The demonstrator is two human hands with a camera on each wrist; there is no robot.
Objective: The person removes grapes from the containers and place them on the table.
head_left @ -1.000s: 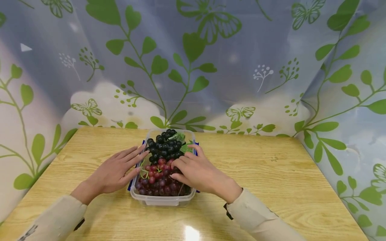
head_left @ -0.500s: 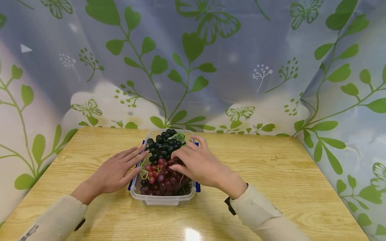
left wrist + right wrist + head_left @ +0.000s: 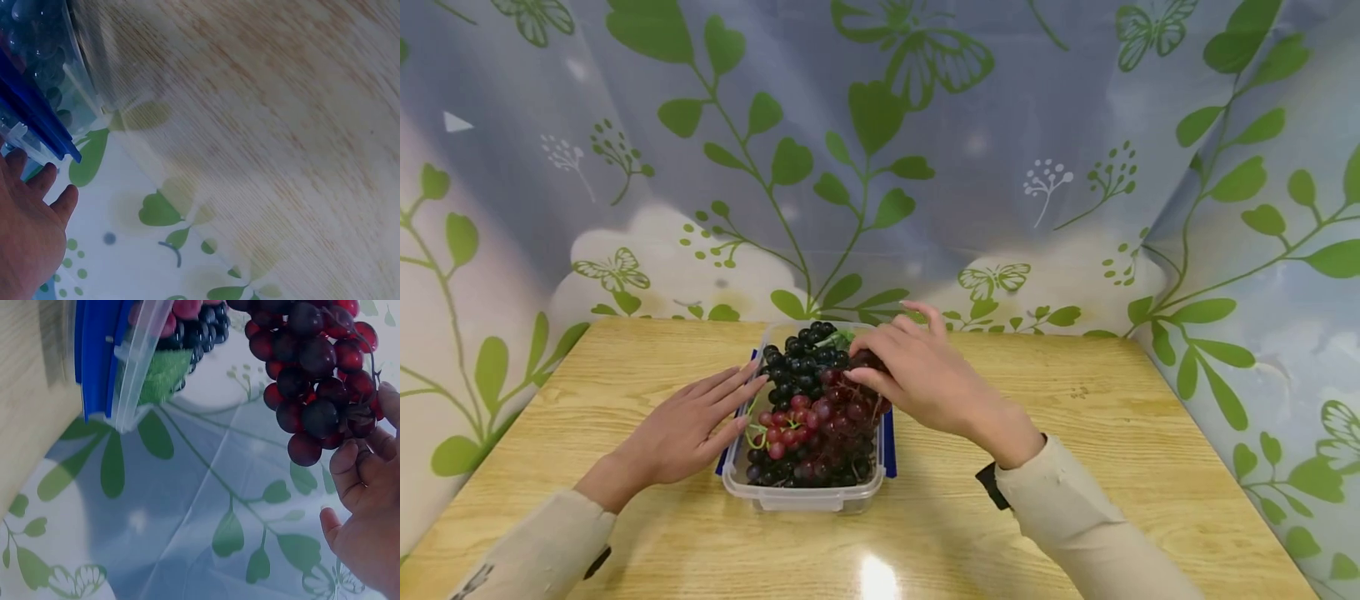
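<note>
Pinching glossy round dark-red grapes [image 3: 315,357] at the clear plastic box [image 3: 801,493], the right grip [image 3: 925,373] faces the straight-fingered left grip [image 3: 696,423].

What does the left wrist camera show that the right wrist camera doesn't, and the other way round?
Only the left wrist view shows the left hand, its fingertips near a blue latch. Only the right wrist view shows the right hand holding the dark red grapes, plus a green leaf. Both share part of the clear container, blue latching, dark grapes, the wooden tabletop and the patterned cloth.
</note>
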